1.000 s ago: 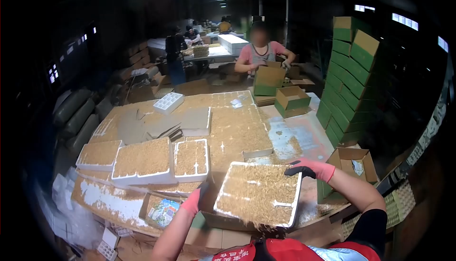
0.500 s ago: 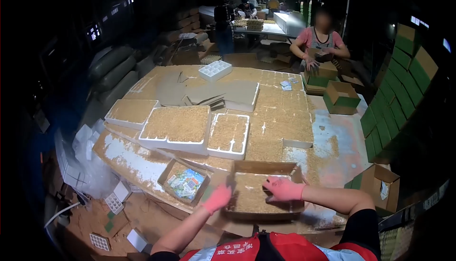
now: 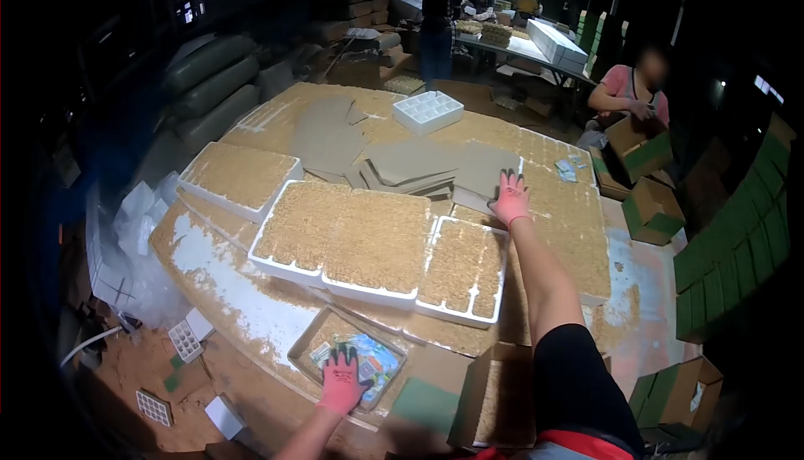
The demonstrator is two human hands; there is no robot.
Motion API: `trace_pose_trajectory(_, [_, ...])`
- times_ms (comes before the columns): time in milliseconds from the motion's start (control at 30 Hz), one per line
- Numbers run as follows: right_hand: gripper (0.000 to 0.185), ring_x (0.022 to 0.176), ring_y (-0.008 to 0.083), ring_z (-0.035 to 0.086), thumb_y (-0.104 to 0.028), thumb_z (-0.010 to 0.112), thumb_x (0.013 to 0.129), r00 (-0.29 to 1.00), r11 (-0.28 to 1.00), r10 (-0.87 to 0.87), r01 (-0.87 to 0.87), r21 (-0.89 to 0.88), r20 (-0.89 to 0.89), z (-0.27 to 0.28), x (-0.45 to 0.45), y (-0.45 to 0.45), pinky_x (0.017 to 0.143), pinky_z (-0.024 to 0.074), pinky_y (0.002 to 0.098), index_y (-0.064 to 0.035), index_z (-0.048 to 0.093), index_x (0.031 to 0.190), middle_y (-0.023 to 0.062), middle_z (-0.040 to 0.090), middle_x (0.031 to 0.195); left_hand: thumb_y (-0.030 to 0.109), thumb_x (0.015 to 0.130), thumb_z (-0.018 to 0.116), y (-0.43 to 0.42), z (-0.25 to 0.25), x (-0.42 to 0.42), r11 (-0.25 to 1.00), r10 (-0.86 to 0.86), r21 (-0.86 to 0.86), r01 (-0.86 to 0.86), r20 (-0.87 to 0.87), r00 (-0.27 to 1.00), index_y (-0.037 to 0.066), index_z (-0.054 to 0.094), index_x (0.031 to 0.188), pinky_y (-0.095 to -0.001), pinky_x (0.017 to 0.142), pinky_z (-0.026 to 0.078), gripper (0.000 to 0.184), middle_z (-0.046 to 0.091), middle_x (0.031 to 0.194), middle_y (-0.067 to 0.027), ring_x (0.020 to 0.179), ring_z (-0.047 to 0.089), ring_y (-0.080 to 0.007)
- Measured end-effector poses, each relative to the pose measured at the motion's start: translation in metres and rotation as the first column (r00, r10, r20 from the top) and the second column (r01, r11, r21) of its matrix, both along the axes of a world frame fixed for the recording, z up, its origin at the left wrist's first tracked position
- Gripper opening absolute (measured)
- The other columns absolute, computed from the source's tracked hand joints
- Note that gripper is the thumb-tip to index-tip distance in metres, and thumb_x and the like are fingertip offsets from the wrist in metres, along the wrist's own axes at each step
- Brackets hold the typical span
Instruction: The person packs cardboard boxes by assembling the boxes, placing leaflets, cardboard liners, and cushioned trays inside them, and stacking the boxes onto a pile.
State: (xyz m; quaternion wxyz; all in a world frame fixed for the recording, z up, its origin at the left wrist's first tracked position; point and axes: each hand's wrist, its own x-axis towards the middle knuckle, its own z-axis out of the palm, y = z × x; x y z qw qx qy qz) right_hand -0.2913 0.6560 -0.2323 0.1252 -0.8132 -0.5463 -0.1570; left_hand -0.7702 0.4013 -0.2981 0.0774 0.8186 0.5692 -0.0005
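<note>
I have the broad desk (image 3: 268,318) across most of my view, much of it coated in tan, grainy material. Grey-brown cardboard sheets (image 3: 481,169) lie around its middle. Just nearer, I see a row of white trays (image 3: 368,293) filled with similar grain. An open carton (image 3: 469,400) stands at the near edge, beside the right arm, and a small box (image 3: 367,334) sits left of it. My right grip (image 3: 512,202) is at the sheets' right end, fingers extended; I cannot tell whether it is pinching that edge. My left grip (image 3: 342,383) (the pink glove is easy to pick out) is open, fingers spread, over the left part of the small box. Inside that box lie printed cards (image 3: 378,358); contact with them is unclear to me.
</note>
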Motion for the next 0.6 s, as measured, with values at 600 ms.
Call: trace_pose_trajectory(600, [0.021,0.092,0.0285,0.063,0.005,0.061,0.071,0.594,0.824,0.492,-0.554,0.120,-0.636,0.187,-0.021,-0.358,0.081,0.0492,0.0339,-0.0048,0.059,0.089,0.0096,0.064,0.095,0.024,0.088,0.056,-0.005,0.012,-0.059,0.975,0.218,-0.079,-0.208,0.170,0.961,0.000,0.054,0.128,-0.0470,0.110,0.031,0.047,0.043,0.138,-0.0280,0.129,0.038,-0.0429])
